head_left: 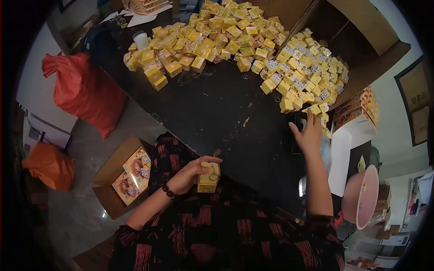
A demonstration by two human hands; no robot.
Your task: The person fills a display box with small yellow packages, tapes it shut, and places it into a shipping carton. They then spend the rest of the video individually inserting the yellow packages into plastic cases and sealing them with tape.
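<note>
My left hand (184,177), with a dark beaded bracelet at the wrist, is closed around a small yellow box (209,179) close to my body at the table's near edge. A ring-like loop shows on the box's upper face. Over on the right, my right hand (310,134) is stretched out with thumb and fingers apart. Its fingertips are right at the near end of a heap of small yellow boxes with grey-white printed faces (302,72). Beside the thumb lies a dark, flat object (296,131), partly hidden by the hand.
A larger pile of yellow boxes (212,38) covers the far side of the black table (203,108). An open cardboard carton (361,58) stands behind the right heap. Red sack (86,90), orange bag (49,167) and carton with printed packs (108,169) are left; pink basin (361,196) is right.
</note>
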